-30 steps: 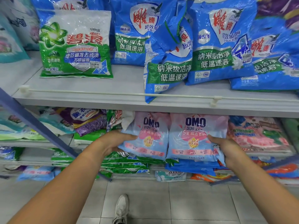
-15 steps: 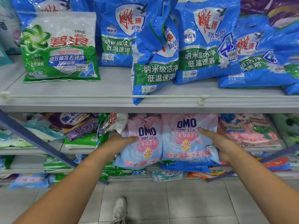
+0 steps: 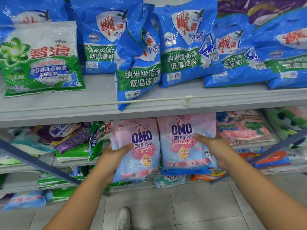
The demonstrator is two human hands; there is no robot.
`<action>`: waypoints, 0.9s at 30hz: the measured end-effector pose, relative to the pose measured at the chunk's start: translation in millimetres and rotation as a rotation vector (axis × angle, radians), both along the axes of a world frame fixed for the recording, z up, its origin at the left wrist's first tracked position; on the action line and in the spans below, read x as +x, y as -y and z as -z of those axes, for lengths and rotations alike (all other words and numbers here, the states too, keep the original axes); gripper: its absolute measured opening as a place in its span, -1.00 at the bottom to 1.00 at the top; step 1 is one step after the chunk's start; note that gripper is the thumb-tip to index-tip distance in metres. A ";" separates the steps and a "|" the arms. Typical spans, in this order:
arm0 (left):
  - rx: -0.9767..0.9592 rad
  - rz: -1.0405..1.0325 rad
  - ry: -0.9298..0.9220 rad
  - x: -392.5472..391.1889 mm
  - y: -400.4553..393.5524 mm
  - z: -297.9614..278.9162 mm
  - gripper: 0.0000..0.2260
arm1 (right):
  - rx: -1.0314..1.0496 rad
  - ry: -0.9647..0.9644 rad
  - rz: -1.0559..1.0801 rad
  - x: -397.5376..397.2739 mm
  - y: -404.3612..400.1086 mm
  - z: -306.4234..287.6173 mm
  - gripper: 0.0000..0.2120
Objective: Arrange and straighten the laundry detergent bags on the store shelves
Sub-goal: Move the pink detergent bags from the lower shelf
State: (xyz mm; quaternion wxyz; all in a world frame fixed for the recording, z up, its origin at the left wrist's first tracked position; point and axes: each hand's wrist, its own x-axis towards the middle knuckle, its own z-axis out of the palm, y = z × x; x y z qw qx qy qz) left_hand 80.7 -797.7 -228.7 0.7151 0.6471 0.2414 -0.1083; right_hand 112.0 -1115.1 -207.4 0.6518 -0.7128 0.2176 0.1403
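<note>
Shelf-front OMO bags [image 3: 163,146] between hands.

blue bag [image 3: 137,77] overhanging shelf rail [image 3: 187,97]

bright, even store light from above; white glare streaks the glossy blue plastic detergent bags [image 3: 106,35] on the pale grey upper shelf [image 3: 93,105]. the lower shelves sit in shadow. wide-angle bending bows that shelf's edge (corners worst), and the right side smears with motion blur.
</note>
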 end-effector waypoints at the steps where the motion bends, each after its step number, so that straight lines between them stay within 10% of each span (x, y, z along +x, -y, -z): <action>1: -0.014 0.010 0.005 -2.3 -1.0 -2.4 -0.63 | 0.034 -0.001 -0.004 -4.0 5.6 -1.4 -0.21; 10: -0.138 0.017 0.074 -77.3 68.4 -34.3 -0.21 | 0.222 0.075 -0.082 -52.8 84.3 -15.8 -0.81; 27: -0.267 0.182 0.348 -63.3 184.2 -190.5 -0.38 | 0.242 0.287 0.039 -104.6 217.2 -173.3 -0.83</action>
